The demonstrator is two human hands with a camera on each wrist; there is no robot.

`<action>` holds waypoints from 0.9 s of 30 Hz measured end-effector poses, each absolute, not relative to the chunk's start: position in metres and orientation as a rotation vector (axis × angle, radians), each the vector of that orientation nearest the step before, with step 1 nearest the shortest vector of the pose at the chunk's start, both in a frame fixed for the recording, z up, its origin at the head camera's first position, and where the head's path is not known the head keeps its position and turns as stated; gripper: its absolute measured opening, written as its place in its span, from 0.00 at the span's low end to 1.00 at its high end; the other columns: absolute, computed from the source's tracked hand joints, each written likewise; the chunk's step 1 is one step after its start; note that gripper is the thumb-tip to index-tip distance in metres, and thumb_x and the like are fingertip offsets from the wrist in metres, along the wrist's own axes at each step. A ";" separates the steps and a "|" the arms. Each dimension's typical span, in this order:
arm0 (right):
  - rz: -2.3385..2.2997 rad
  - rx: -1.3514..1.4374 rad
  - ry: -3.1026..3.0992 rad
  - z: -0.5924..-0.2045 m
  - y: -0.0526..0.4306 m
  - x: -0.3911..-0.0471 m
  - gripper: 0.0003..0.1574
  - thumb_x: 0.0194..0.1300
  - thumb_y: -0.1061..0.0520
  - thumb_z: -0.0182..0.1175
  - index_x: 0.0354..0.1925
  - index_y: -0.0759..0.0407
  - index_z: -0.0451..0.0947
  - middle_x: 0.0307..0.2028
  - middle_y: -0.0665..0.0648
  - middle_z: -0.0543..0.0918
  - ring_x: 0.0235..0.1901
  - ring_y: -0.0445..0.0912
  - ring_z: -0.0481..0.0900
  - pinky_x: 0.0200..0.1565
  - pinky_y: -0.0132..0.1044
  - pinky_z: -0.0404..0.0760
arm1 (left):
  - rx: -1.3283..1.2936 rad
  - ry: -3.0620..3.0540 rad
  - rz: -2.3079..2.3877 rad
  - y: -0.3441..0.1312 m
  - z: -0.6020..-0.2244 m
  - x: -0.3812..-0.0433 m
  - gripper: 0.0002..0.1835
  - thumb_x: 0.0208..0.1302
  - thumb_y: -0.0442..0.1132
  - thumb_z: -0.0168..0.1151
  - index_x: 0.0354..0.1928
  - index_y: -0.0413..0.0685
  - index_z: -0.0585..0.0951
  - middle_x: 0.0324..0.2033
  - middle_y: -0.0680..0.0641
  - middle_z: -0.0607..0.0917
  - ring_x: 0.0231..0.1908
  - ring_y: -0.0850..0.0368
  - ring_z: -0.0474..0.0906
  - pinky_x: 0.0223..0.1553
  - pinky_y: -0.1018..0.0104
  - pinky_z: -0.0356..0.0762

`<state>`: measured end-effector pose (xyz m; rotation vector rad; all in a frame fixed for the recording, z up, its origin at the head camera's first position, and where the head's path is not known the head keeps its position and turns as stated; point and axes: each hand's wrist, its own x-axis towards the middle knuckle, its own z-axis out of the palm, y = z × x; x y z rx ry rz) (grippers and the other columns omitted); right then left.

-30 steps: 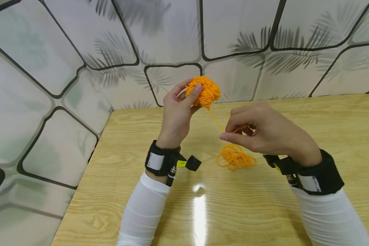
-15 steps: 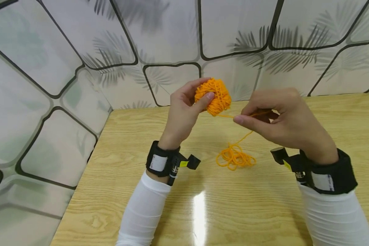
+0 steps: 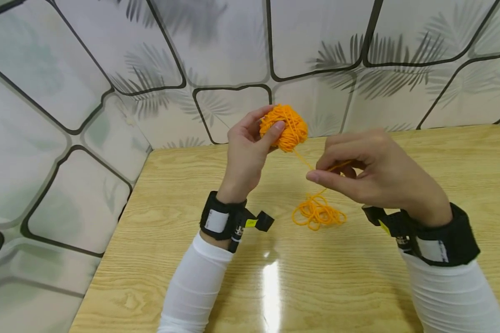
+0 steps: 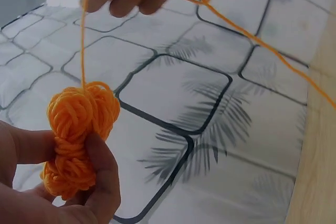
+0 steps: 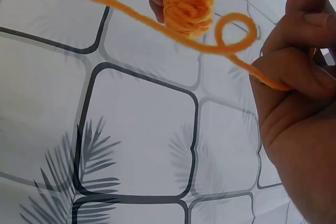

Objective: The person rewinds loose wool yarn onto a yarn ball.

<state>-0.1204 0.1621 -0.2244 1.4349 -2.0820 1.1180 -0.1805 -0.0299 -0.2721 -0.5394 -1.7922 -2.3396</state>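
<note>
An orange ball of yarn (image 3: 289,129) is gripped between the thumb and fingers of my left hand (image 3: 246,155), raised above the far edge of the table. In the left wrist view the yarn ball (image 4: 71,156) looks pinched in at its middle. My right hand (image 3: 371,171), to the right of the ball, pinches the yarn strand (image 3: 303,160) that runs taut from the ball's lower side. Past the right fingers the strand goes on, with a small loop (image 5: 236,32) in it, down to a loose tangle of yarn (image 3: 318,213) on the table.
The light wood table (image 3: 171,259) meets a patterned wall (image 3: 233,46) at its back and left. Black straps with small cameras (image 3: 222,219) sit on both wrists. A bright light reflection shows on the tabletop near the front.
Both hands first move right, the ball tilting and the right hand rising; then they come partway back left, the right hand lowering. Both keep their hold, and the tangle stays in place.
</note>
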 end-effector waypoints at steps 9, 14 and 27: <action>1.126 1.235 -2.046 -0.225 0.164 -0.125 0.13 0.48 0.71 0.64 0.24 0.53 0.78 0.18 0.43 0.67 0.17 0.31 0.58 0.17 0.27 0.57 | -0.834 -1.915 -1.772 -0.019 -0.261 -0.160 0.16 0.58 0.29 0.59 0.49 0.30 0.74 0.42 0.38 0.77 0.38 0.52 0.74 0.34 0.61 0.78; 1.139 1.036 -1.996 -0.229 0.171 -0.131 0.08 0.51 0.69 0.64 0.24 0.58 0.79 0.18 0.47 0.71 0.17 0.35 0.59 0.20 0.27 0.58 | -1.021 -1.894 -1.771 -0.020 -0.263 -0.162 0.17 0.57 0.26 0.58 0.49 0.28 0.73 0.45 0.36 0.77 0.40 0.52 0.74 0.37 0.59 0.78; 1.174 0.820 -1.933 -0.235 0.172 -0.139 0.03 0.54 0.68 0.62 0.25 0.67 0.77 0.19 0.53 0.71 0.18 0.37 0.59 0.22 0.29 0.56 | -1.506 -1.865 -2.123 -0.028 -0.276 -0.176 0.18 0.58 0.26 0.58 0.51 0.31 0.73 0.46 0.40 0.77 0.42 0.46 0.75 0.42 0.50 0.75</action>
